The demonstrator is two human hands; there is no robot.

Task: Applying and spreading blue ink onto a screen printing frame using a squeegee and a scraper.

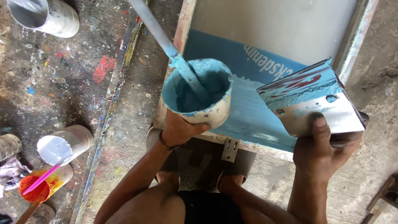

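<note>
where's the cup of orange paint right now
In the head view, the orange paint cup sits at the lower left on the floor, just below the white paint cup, a pink stick in it.

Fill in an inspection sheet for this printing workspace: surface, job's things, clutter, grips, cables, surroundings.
Surface: printing screen in a worn frame, blue paint spread across its lower part.
Job's things: blue-smeared paint cup with a long stir stick standing in it; flat squeegee smeared blue and red.
Clutter: paint-splashed floor; white paint tub; orange paint cup with a pink stick; grey tub at top left.
Grips: left hand holds the paint cup from below; right hand holds the squeegee, thumb on its face.
Cables: nothing seen.
Surroundings: metal hinge plate at the frame's near edge; the person's knees below.
</note>
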